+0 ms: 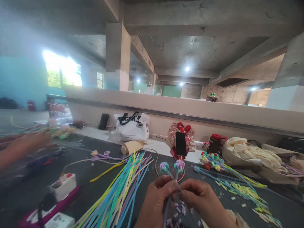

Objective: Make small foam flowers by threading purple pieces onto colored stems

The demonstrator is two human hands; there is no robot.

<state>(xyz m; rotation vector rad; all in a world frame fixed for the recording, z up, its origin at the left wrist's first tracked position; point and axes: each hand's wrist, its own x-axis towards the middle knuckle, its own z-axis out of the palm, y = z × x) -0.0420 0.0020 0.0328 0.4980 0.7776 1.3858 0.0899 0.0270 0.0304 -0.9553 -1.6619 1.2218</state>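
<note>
My left hand (157,199) and my right hand (201,198) meet low in the middle of the view, fingers pinched together around the thin stems of two small pipe-cleaner flowers (172,167). The flower heads, lilac with blue and green, stick up just above my fingertips. A fan of long coloured pipe cleaners (123,188) lies on the dark table (95,172) just left of my left hand. Small purple cut bits (178,211) are scattered under my hands.
Another person's blurred hand (23,147) works at the far left. A white power strip (63,185) and a magenta tool (51,209) lie front left. Finished flower stems (215,161), a phone (180,144), a paper cup (131,147), bags (133,126) and a cloth bundle (251,156) line the back.
</note>
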